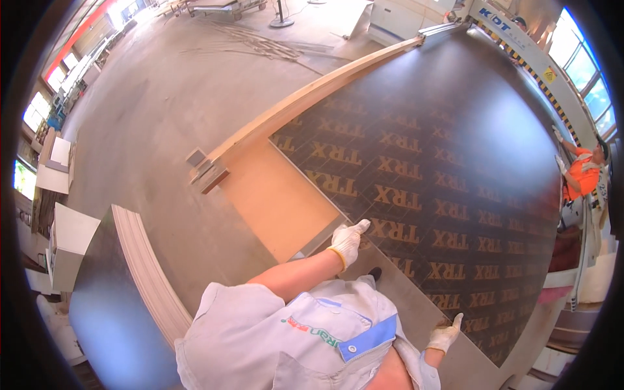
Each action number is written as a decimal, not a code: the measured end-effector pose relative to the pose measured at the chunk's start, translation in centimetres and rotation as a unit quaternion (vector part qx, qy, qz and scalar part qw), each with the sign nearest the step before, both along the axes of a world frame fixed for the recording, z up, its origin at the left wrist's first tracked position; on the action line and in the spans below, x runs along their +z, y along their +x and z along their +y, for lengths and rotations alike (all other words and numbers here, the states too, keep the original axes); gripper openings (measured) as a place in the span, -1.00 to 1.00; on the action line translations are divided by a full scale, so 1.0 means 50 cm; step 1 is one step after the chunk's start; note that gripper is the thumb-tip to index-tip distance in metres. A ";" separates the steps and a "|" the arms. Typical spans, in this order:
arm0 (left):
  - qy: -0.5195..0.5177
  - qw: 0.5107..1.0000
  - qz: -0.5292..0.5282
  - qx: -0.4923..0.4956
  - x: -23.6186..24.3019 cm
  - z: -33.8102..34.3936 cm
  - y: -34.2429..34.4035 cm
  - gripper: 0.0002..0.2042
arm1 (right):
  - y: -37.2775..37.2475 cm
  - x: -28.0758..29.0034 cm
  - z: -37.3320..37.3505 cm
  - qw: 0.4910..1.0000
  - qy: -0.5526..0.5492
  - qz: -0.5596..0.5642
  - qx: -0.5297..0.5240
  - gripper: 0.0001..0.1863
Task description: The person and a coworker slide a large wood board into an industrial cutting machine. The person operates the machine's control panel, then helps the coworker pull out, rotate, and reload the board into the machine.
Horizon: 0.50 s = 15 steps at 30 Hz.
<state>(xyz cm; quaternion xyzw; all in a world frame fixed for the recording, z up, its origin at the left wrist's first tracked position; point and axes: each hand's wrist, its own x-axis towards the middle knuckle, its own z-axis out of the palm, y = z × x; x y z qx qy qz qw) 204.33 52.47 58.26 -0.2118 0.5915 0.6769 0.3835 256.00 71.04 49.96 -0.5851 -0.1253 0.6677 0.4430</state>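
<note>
A large dark film-faced plywood sheet (448, 175), printed with rows of gold lettering, lies in front of me and reaches far to the upper right. My left hand (347, 244), in a white knit glove, grips its near edge close to the left corner, thumb on top and fingers hidden underneath. Further right along the same edge, my right hand (446, 337), also gloved, holds the sheet with its thumb up and its other fingers out of sight below. A bare tan board surface (279, 195) shows beyond the sheet's left edge.
A long wooden rail (312, 88) with a metal stop (207, 170) borders the left side. Across the sheet stands a co-worker in orange (585, 172), hands at its far edge, beside a striped machine beam (539, 78). Stacked panels (146, 266) stand at left.
</note>
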 end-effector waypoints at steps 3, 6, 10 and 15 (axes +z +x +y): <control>-0.006 1.000 -0.010 0.007 -0.012 -0.047 -0.051 -0.53 | -0.046 -0.024 -0.040 1.000 0.018 0.000 0.015 -0.28; -0.040 0.999 0.004 0.007 -0.028 -0.129 -0.140 -0.53 | -0.122 -0.069 -0.133 1.000 0.008 0.000 0.016 -0.26; -0.020 1.000 -0.005 0.010 -0.024 -0.254 -0.214 -0.57 | -0.175 -0.096 -0.260 0.998 -0.067 0.020 -0.007 -0.28; -0.039 0.999 0.003 0.028 -0.017 -0.306 -0.233 -0.55 | -0.156 -0.139 -0.305 0.991 -0.108 0.061 0.052 0.02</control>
